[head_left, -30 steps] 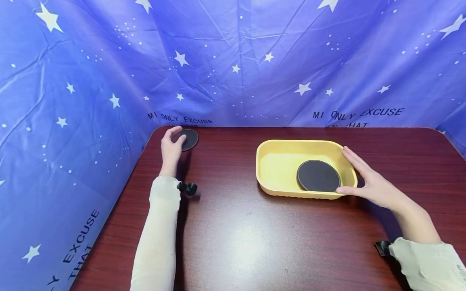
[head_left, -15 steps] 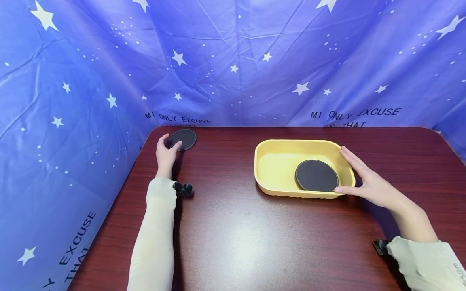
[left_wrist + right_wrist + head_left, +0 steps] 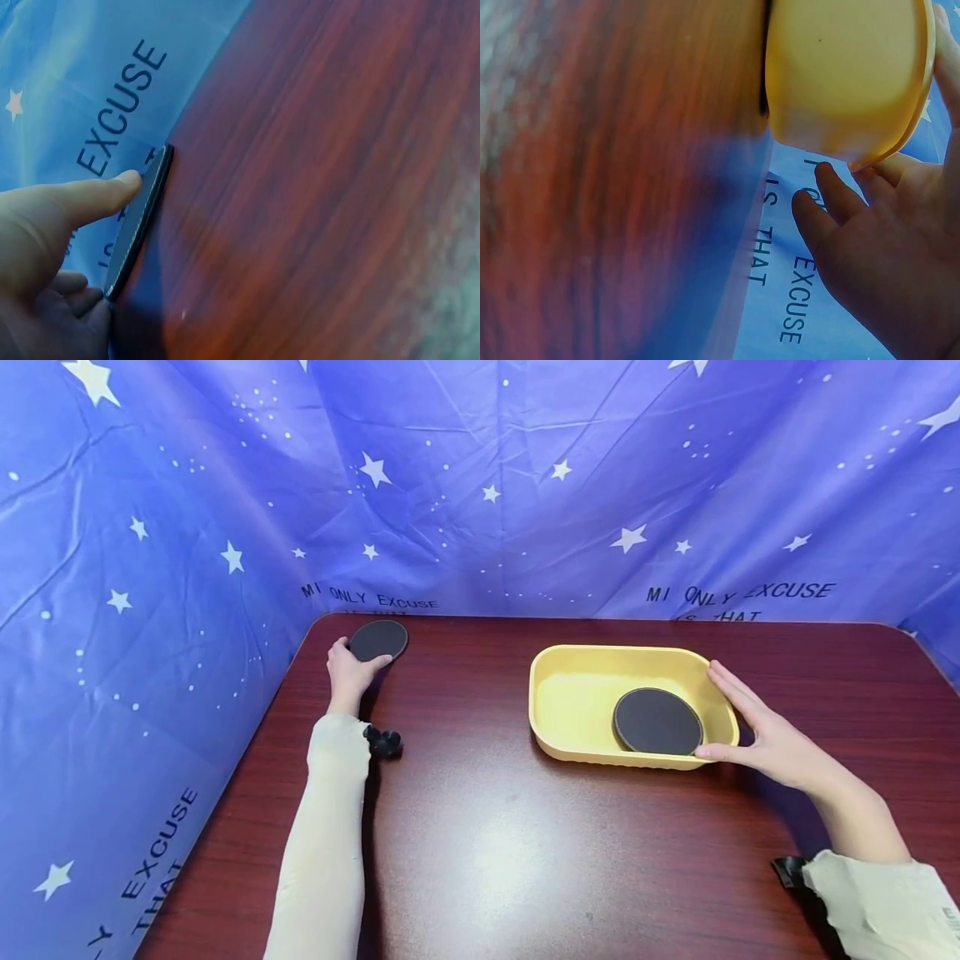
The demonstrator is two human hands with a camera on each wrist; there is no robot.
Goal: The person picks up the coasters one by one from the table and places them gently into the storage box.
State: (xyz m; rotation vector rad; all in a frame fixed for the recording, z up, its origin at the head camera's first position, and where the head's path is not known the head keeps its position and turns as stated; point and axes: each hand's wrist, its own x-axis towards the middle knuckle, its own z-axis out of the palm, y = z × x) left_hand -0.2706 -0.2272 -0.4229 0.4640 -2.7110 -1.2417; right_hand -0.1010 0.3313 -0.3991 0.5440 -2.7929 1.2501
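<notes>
At the far left of the table, my left hand (image 3: 352,675) pinches a round black coaster (image 3: 380,640) at its near left edge. In the left wrist view the thumb lies on the flat face of the coaster (image 3: 141,217), stitched round its rim, and the other fingers are at its lower edge. My right hand (image 3: 776,745) spans the right end of a yellow rectangular bin (image 3: 570,758), thumb on the near rim and fingers at the far right corner. Inside the bin, toward the right, lies another black coaster (image 3: 658,722).
The dark red wood-grain table (image 3: 465,843) has a rounded far left corner. A blue curtain (image 3: 480,527) with white stars and lettering hangs along its back and left side. Both sleeves carry a black wrist mount (image 3: 384,742).
My left hand has shifted from over the far coaster to its near left edge, its thumb now on the coaster. My right hand and the bin have stayed in place.
</notes>
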